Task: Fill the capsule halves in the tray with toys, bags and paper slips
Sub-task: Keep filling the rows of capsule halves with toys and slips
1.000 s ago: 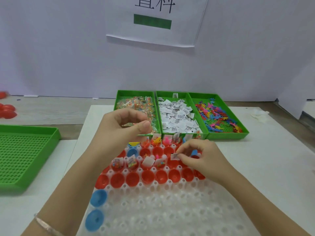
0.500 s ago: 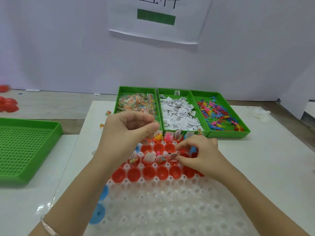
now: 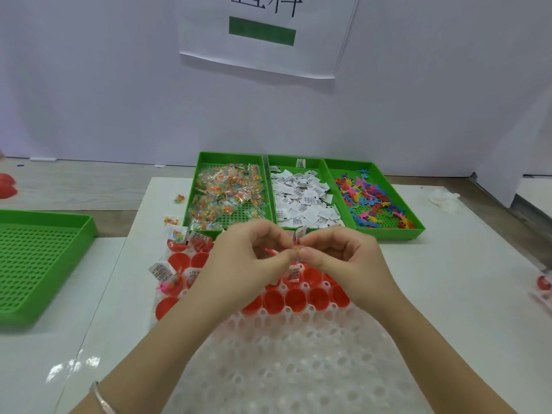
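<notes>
**Both hands pinch a small piece over the capsule tray**

A white worktop [image 3: 448, 294] carries everything. Nearest the person lies a clear plastic tray [image 3: 283, 369] of round pockets. To its left sits a green perforated tray [image 3: 38, 264]. Beyond the clear tray three green bins stand side by side, touching. The left bin [image 3: 231, 159] holds clear bags [image 3: 227, 192] of coloured bits, the middle bin [image 3: 286, 161] holds white paper slips [image 3: 301, 201], and the right bin [image 3: 388, 233] holds bright plastic toys [image 3: 370, 201].

The left hand [image 3: 239, 264] and the right hand [image 3: 346, 258] meet above the far rows of the clear tray. Both have their fingers curled, and the fingertips come together on a small coloured piece [image 3: 298, 251], too small to name.

Red capsule halves [image 3: 294, 298] fill the far rows of pockets, open side up. Several at the left have slips and bags sticking out. Two loose bags [image 3: 178, 198] lie on the worktop just left of the bag bin.
</notes>
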